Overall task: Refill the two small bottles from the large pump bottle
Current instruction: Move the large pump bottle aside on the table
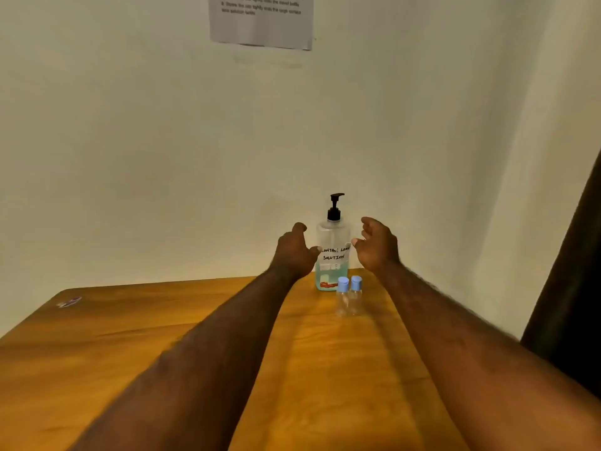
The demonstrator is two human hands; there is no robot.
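Standing pump bottle [332,255], part-filled, small bottles [349,296] clear

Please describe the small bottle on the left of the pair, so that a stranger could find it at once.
On the wooden table, near the wall, stands a large pump bottle. Just before its base stand two small clear bottles with blue caps. The left small bottle overlaps the pump bottle's base; the right small bottle stands clear.
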